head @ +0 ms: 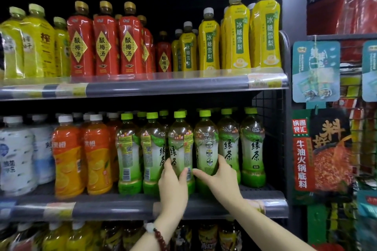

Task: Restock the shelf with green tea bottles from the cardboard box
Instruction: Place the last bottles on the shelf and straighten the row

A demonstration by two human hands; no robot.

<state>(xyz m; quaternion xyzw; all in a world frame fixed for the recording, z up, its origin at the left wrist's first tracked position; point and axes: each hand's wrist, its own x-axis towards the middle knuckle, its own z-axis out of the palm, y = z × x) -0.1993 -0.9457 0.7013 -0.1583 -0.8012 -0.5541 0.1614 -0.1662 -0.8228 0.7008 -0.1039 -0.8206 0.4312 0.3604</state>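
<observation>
My left hand (173, 187) is wrapped around one green tea bottle (180, 149) and my right hand (219, 179) around the next bottle (206, 144), both standing at the front edge of the middle shelf (122, 208) toward its right end, touching each other with no gap to their neighbours. Their labels read 绿茶; the row fills the shelf to the wire side panel (269, 128), with orange bottles (81, 155) to the left. Behind and above, the upper shelf (142, 85) leaves little headroom over the green caps and carries red 酸梅汤 bottles (106, 40) and yellow 冰糖雪梨 bottles (236, 32).
</observation>
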